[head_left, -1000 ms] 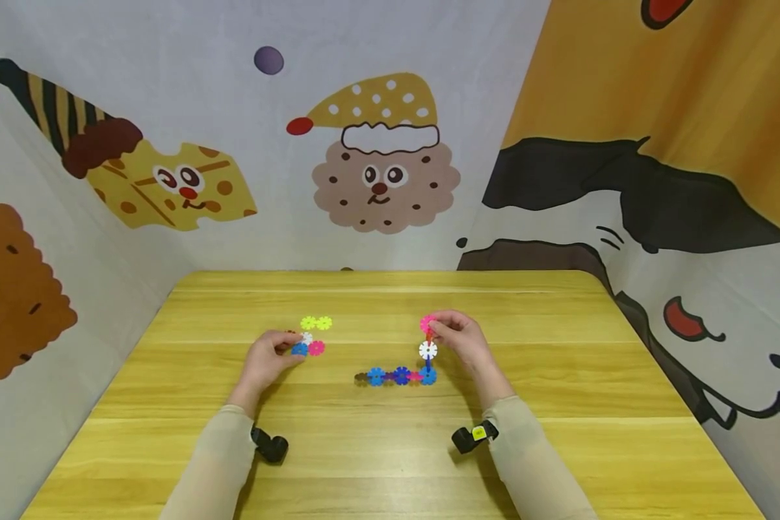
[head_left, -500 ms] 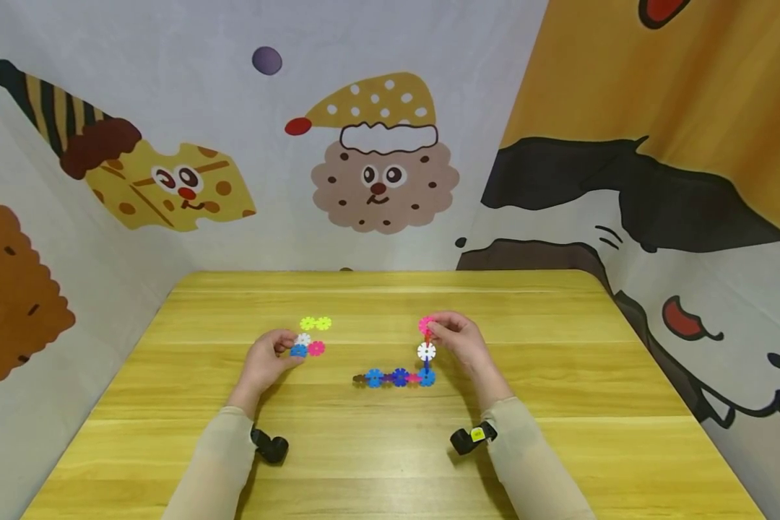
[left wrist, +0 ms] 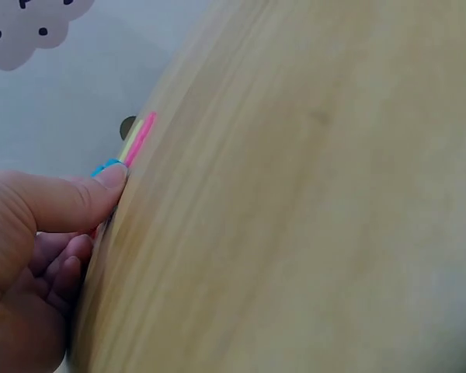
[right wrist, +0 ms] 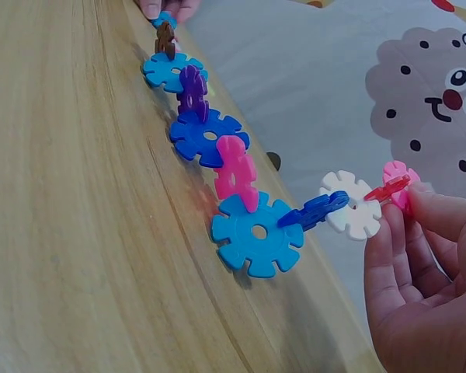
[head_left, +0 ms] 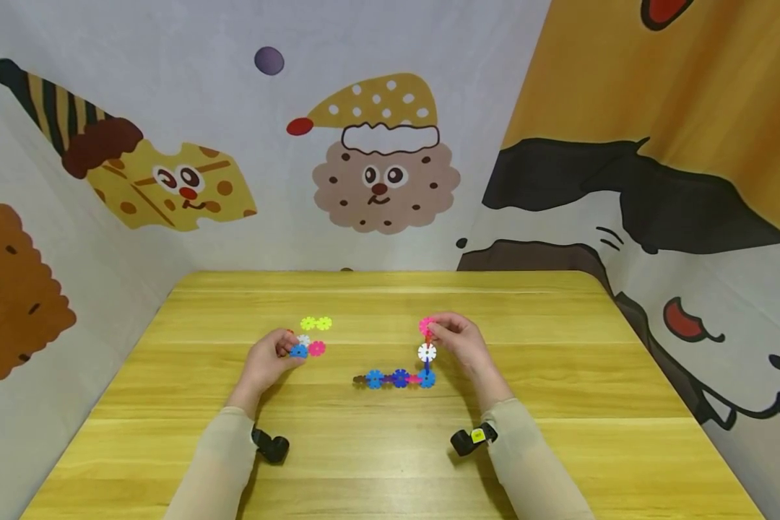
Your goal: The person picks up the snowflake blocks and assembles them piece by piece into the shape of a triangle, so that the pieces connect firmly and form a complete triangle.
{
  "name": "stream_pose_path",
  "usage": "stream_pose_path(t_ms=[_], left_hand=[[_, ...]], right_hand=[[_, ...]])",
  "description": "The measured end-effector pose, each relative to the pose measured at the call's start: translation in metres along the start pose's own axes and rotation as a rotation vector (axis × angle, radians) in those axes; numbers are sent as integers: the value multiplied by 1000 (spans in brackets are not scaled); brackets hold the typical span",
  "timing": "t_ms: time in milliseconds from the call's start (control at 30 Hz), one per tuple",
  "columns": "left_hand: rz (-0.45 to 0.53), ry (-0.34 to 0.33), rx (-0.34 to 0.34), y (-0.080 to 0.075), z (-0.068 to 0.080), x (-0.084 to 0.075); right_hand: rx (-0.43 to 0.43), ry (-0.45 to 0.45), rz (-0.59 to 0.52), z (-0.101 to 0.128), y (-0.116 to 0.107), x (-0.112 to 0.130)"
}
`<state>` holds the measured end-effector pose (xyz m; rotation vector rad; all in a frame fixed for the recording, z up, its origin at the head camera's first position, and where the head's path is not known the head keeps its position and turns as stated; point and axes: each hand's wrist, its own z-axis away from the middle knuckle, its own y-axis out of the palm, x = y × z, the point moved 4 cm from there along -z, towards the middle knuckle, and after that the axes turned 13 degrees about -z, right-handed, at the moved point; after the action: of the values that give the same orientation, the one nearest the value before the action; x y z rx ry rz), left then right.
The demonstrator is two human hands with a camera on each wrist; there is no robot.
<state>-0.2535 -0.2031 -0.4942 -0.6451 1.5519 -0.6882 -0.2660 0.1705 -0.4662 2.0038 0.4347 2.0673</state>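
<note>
A chain of interlocking snowflake discs lies along the table in the head view, with a brown disc (head_left: 360,379) at its left end and a light blue disc (head_left: 427,378) at the bend. From there the white disc (right wrist: 351,205) and red disc (right wrist: 389,189) lead up to a pink disc (head_left: 426,326). My right hand (head_left: 458,339) pinches that pink disc between thumb and fingers, holding this end raised. At the left, my left hand (head_left: 269,361) has a loose blue disc (head_left: 298,351) between thumb and fingertips; its thumb lies on the disc in the left wrist view.
Beside the left fingers lie a loose white disc (head_left: 304,339) and a loose pink disc (head_left: 317,348). Two yellow discs (head_left: 315,323) sit just behind them. A bit of red shows behind the left fingers. A printed curtain (head_left: 390,245) hangs beyond the table's (head_left: 390,462) far edge.
The chain has shifted very slightly toward the person, its raised end still pinched by the right hand. By the left fingers, the blue and white discs have moved a little.
</note>
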Motion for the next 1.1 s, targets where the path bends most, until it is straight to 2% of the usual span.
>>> stream_pose_path(t_ms=[167, 300, 433, 567, 700, 833, 967, 1100], left_hand=[[32, 28, -15, 0, 1, -5], [71, 37, -17, -1, 3, -17], [121, 37, -3, 0, 5, -38], [142, 69, -9, 5, 5, -68], [170, 114, -28, 17, 2, -100], [202, 143, -24, 34, -2, -125], [231, 153, -20, 51, -7, -142], [258, 150, -49, 67, -13, -152]], right_hand=[[-11, 0, 27, 0, -1, -2], [-13, 11, 20, 0, -2, -3], [-11, 14, 1, 2, 1, -1], [-16, -2, -21, 2, 0, -3], [-16, -16, -46, 3, 0, -3], [-25, -23, -52, 5, 0, -3], [-30, -29, -51, 6, 1, -4], [-27, -27, -29, 7, 2, -5]])
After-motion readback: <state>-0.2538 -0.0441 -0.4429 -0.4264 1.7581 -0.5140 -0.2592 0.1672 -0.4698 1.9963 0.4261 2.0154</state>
